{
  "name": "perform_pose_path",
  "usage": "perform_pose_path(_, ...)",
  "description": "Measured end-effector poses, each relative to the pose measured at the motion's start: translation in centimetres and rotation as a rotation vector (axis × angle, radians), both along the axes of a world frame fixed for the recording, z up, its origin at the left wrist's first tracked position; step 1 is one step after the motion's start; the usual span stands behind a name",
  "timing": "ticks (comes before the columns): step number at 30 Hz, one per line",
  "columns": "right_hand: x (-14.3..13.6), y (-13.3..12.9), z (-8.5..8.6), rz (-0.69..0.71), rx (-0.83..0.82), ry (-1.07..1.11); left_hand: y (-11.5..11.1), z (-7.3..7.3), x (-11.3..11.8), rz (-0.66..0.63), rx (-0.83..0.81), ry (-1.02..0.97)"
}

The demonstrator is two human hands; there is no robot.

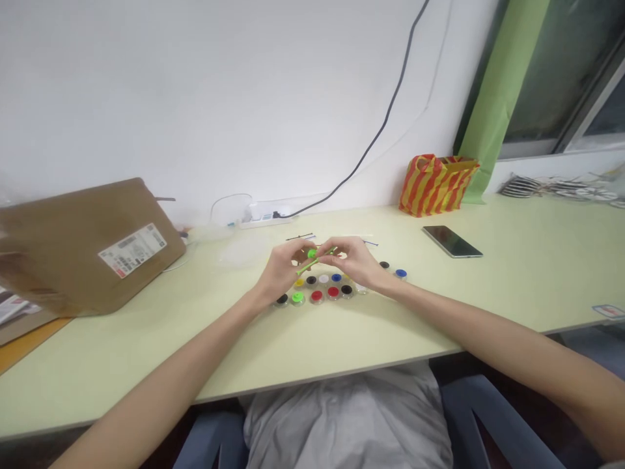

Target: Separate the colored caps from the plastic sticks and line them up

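Observation:
My left hand (280,270) is closed, its fingertips around a small bright green round piece (312,253) that looks like a cap. My right hand (354,257) pinches a thin green stick (306,266), which slants down to the left across the front of my left fingers. Whether the stick touches the green piece, I cannot tell. Below my hands stand several small clear containers with coloured tops, among them a green-topped one (297,298), a red-topped one (317,296) and a blue-topped one (336,278). My hands partly hide others behind them.
Thin coloured sticks (299,236) lie behind my hands. To the left stands a cardboard box (88,247); a power strip (266,220) with a black cable (364,156) sits by the wall. At right are a tablet-like device (453,241) and a red-yellow striped bag (434,189).

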State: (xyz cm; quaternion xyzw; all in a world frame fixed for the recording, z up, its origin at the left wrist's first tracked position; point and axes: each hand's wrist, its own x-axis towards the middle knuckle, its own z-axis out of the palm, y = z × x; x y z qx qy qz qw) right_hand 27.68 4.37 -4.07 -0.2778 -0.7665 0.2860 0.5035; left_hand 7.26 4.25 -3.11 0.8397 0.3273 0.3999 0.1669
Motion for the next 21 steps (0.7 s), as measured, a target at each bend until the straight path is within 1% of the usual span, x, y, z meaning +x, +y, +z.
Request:
perform_pose_path(4,-0.12,-0.27,-0.59,-0.049,0.057,-0.020,0.24,-0.52,-0.45,-0.033,0.231,0.139)
perform_pose_path(7,-0.32,-0.14,-0.73,-0.071,0.042,0.017,0.47,-0.55,-0.62,-0.049,0.308,0.178)
perform_pose_path(9,-0.27,-0.10,-0.69,-0.077,0.034,0.033,0.43,-0.52,-0.56,-0.067,0.326,0.167)
perform_pose_path(12,0.04,-0.15,-0.46,-0.086,0.048,0.016,0.21,-0.46,-0.34,-0.099,0.310,0.134)
perform_pose_path(17,0.48,-0.09,-0.12,-0.083,0.103,-0.002,-0.04,-0.31,-0.18,-0.099,0.283,0.126)
perform_pose_path(21,0.53,0.05,-0.16,-0.123,0.126,-0.004,-0.15,-0.17,-0.21,-0.096,0.294,0.156)
